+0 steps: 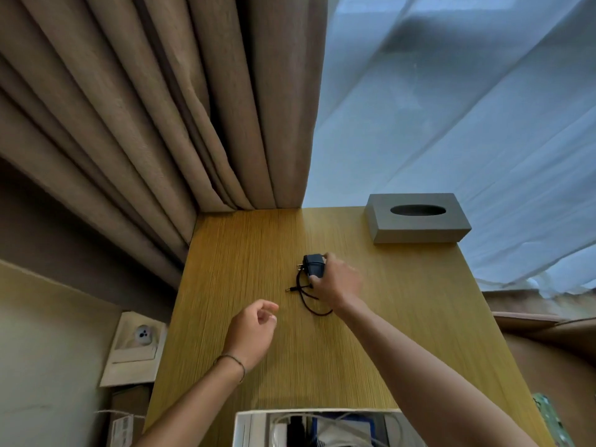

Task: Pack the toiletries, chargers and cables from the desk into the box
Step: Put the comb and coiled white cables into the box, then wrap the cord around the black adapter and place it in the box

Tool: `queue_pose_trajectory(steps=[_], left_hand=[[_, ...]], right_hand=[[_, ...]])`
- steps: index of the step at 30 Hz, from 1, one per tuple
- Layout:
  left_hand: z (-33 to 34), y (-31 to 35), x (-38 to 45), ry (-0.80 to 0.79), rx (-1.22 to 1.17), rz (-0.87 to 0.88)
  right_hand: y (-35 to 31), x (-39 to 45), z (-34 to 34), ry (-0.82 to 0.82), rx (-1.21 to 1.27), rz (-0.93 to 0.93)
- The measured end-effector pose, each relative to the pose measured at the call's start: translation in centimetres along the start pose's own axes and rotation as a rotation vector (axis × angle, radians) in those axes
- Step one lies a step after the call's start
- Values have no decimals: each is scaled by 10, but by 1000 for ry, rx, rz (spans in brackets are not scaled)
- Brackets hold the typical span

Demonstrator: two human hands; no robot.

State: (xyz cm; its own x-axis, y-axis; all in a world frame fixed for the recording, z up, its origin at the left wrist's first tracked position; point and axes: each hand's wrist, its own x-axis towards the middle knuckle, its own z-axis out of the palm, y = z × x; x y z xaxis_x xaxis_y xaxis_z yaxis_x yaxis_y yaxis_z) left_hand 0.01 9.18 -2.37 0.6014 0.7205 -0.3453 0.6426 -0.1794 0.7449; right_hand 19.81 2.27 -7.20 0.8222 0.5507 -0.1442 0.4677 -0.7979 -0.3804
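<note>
A black charger (313, 264) with two plug pins lies on the wooden desk (403, 304), its thin black cable (304, 296) looped toward me. My right hand (338, 282) wraps its fingers around the charger's right side. My left hand (254, 330) hovers over the desk to the lower left, fingers loosely curled and holding nothing. At the bottom edge stands a white box (250, 427) with white cables and other items inside.
A grey tissue box (417, 217) sits at the desk's far right corner. Brown curtains (145, 108) hang behind and left, a sheer white curtain (467, 108) to the right. A wall socket (142, 335) is left of the desk.
</note>
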Motion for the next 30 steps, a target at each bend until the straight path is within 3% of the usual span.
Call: queue_pose_trajectory(steps=[3, 6, 17, 19, 23, 25, 30], left_hand=[[-4, -7, 3, -3, -10, 21], [-11, -9, 2, -5, -16, 67], [-45, 32, -7, 197, -16, 346], [-52, 45, -12, 130, -12, 383], [-57, 68, -33, -255, -73, 279], [-54, 74, -45, -269, -65, 260], [-52, 76, -77, -233, -356, 104]], right_hand=[[-4, 13, 16, -42, -157, -41], [-5, 20, 23, -44, -146, -55], [-12, -59, -62, -100, 318, -330], [-14, -81, -82, -142, 351, -376], [-16, -120, -115, -226, 467, -469], [-14, -134, -129, -268, 526, -494], [4, -164, -151, -275, 761, -425]])
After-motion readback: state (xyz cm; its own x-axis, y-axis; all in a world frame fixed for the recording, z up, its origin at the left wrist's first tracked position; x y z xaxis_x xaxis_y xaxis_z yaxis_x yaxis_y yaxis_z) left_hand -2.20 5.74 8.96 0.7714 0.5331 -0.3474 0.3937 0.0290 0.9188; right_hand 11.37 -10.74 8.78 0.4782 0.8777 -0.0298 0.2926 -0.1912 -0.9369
